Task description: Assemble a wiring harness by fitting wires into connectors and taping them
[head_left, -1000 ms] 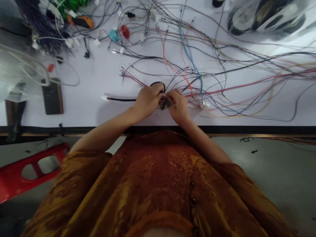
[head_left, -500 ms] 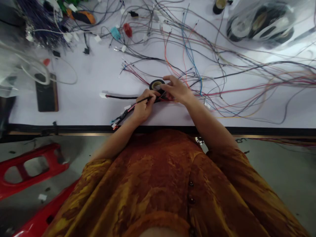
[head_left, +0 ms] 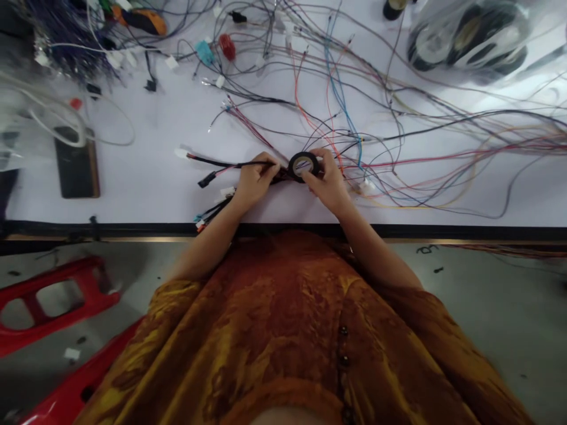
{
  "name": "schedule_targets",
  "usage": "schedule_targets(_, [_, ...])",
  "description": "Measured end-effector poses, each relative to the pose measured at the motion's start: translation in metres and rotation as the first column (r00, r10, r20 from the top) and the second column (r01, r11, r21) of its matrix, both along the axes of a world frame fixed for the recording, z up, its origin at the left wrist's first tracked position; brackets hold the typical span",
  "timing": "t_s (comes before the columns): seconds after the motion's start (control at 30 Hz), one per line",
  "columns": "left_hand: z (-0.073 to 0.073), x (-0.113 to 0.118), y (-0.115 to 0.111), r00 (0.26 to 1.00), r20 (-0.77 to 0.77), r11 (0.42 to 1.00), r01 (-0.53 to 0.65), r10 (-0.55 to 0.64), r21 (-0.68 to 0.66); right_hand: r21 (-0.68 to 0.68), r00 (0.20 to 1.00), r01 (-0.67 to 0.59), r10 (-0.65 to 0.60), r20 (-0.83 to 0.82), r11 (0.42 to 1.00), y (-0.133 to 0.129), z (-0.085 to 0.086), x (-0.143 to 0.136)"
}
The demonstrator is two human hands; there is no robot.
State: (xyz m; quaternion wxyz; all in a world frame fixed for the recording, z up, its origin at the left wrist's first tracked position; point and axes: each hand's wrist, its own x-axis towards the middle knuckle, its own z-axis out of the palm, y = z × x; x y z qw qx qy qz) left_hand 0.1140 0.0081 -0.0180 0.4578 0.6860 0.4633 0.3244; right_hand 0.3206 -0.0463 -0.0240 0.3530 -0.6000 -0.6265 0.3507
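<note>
My right hand point(head_left: 328, 182) grips a roll of black electrical tape point(head_left: 293, 167), thumb over its inner ring and fingers behind it. Just left of the roll, my left hand point(head_left: 256, 184) pinches a bundle of wires point(head_left: 230, 164) where black-wrapped branches come together. One branch ends in a white connector point(head_left: 182, 153), another in a black connector point(head_left: 206, 180). More taped branches with small connectors point(head_left: 201, 224) pass below my left wrist to the table's front edge. Where the tape meets the bundle is partly hidden by my fingers.
Loose wires point(head_left: 425, 159) spread over the right and back of the white table. A phone point(head_left: 78, 168) lies at the left, with orange-black cutters point(head_left: 142, 20) behind. Tape rolls in a plastic bag point(head_left: 469, 38) stand at the back right. Red frames point(head_left: 57, 301) are below the table edge.
My right hand has closed around the tape roll and moved it slightly right and down. A black connector branch now sticks out left of my left hand, which still pinches the bundle.
</note>
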Motion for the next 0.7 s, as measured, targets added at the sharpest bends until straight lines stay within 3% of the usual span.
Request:
schedule_targets(0.1, [0.000,0.004,0.001,0.999,0.004,0.999,-0.042,0.042,-0.028,-0.057,0.989,0.096,-0.102,-0.110,0.994,-0.011,0.011,-0.011])
schedule_targets(0.2, [0.005,0.006,0.009,0.999,-0.046,1.000,-0.012,0.013,0.026,-0.183,0.959,0.070,-0.116,-0.257,0.981,-0.027,0.024,-0.027])
schedule_targets(0.33, [0.024,0.009,0.029,0.962,-0.258,0.980,0.130,-0.087,0.154,-0.296,0.876,0.012,-0.153,-0.457,0.955,-0.044,0.033,-0.053])
schedule_targets(0.47, [0.037,0.027,0.047,0.883,-0.443,0.941,0.271,-0.159,0.202,-0.312,0.790,-0.048,-0.155,-0.593,0.949,-0.047,0.027,-0.080])
schedule_targets(0.57, [0.042,0.045,0.045,0.859,-0.478,0.917,0.323,-0.182,0.232,-0.240,0.822,-0.078,-0.074,-0.565,0.968,-0.042,0.018,-0.088])
schedule_targets(0.7, [0.054,0.052,0.012,0.788,-0.595,0.879,0.386,-0.157,0.279,-0.124,0.965,-0.016,-0.017,-0.262,0.992,-0.030,0.015,-0.058])
